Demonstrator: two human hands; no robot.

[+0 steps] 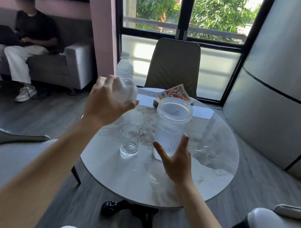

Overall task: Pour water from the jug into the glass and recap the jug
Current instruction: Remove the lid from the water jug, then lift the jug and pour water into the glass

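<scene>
A tall clear plastic jug [171, 125] stands uncapped on the round marble table [205, 175], about half full of water. Left of it stands a clear drinking glass [129, 140], apparently without water in it. My left hand [107, 102] is raised above the table's left edge and holds the jug's translucent lid [126, 91], which is motion-blurred. My right hand [175, 160] is open with fingers spread, right at the jug's lower near side; whether it touches the jug is unclear.
A plastic water bottle [125, 66] stands at the table's far left edge, a stack of colourful cards [176, 95] at the far side. Chairs ring the table. A person [24, 39] sits on a sofa at the left. Water drops lie on the tabletop.
</scene>
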